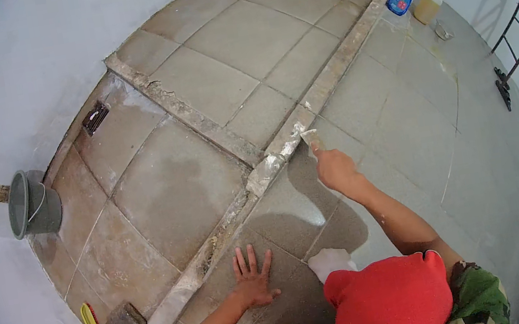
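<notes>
My right hand grips a small putty knife. The blade's tip touches the side of a raised sill that runs diagonally across the floor. White smears lie on the sill beside the blade, and more white filler covers its top where a second low curb meets it. With fingers spread, my left hand rests flat on the grey floor tiles near the sill, holding nothing. Red cloth fills the lower middle.
A grey bucket stands by the left wall. A yellow brush and a dark block sit at lower left. A drain grate is set in the floor. Blue jug, yellowish jug and black metal rack line the right.
</notes>
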Demonstrator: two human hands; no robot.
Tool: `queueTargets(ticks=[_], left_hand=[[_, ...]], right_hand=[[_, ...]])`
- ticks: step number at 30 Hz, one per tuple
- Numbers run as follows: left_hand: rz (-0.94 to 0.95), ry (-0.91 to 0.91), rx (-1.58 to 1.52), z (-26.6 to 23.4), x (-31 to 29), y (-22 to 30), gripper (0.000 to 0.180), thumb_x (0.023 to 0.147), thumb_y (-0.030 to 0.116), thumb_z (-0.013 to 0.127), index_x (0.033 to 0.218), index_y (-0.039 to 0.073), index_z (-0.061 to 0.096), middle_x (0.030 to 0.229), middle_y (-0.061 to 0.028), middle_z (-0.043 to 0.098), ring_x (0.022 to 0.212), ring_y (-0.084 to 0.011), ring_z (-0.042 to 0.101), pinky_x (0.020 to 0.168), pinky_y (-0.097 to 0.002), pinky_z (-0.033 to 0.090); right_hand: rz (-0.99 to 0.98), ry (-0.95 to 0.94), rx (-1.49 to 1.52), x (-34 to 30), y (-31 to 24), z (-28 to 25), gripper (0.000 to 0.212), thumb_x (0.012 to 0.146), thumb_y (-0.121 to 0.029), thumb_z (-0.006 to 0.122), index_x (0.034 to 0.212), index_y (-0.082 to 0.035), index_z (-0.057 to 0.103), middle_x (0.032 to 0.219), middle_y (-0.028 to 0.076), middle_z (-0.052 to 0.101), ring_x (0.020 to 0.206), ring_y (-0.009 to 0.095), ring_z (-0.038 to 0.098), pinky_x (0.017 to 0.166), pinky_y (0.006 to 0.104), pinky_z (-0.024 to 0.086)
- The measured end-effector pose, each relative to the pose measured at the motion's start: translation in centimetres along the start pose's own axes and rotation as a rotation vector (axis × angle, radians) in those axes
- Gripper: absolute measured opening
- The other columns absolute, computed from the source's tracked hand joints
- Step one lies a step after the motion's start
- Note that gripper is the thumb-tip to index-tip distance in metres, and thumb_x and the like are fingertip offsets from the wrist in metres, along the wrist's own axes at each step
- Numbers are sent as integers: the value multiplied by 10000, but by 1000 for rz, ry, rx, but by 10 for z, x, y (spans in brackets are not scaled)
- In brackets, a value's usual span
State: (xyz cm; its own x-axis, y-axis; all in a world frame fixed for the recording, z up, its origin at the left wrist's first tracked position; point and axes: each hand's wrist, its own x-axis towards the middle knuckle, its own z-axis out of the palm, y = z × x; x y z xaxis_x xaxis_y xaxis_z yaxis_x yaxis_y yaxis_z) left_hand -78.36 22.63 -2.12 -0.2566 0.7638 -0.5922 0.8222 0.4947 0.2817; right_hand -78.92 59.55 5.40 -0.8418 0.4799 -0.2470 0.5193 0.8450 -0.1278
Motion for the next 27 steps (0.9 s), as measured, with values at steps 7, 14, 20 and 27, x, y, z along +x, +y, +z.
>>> queueTargets(ticks=[7, 14, 20, 27], left_hand=[[19, 21, -15, 6, 1, -4, 1223, 753, 754, 622, 1603, 156, -22, 1560, -366, -225, 1391, -614, -255, 1101, -716, -94], [4, -51, -66, -15, -4, 3, 1168, 814, 638, 659, 1601, 178, -72, 1579, -344, -206, 1405, -595, -247, 1120, -693, -83], [-21, -71, -51, -19, -6, 4, 1137, 828, 637, 637, 1604, 173, -51, 1576, -343, -217, 1404, -596, -248, 1123, -690, -86], [1, -14, -27, -6, -5, 0, 1168, 805, 677, 631, 1604, 162, -47, 1576, -352, -201, 1407, -606, -225, 1116, -704, -65]], right_hand=[[45, 32, 48, 8, -10, -6, 486, 904, -91, 482, 1384, -26, 512, 903, 282, 692, 852, 449, 689, 744, 550, 546], [47, -41, 7, 14, -9, -11, 466, 931, -112, 476, 1384, -12, 514, 946, 263, 701, 889, 409, 709, 757, 507, 572], [2, 43, -14, 11, -8, 4, 540, 888, -74, 484, 1422, 9, 476, 875, 264, 696, 786, 421, 693, 714, 515, 561], [2, 26, -11, 7, -13, -3, 553, 871, -55, 501, 1419, 11, 478, 870, 256, 697, 787, 413, 697, 701, 506, 563]])
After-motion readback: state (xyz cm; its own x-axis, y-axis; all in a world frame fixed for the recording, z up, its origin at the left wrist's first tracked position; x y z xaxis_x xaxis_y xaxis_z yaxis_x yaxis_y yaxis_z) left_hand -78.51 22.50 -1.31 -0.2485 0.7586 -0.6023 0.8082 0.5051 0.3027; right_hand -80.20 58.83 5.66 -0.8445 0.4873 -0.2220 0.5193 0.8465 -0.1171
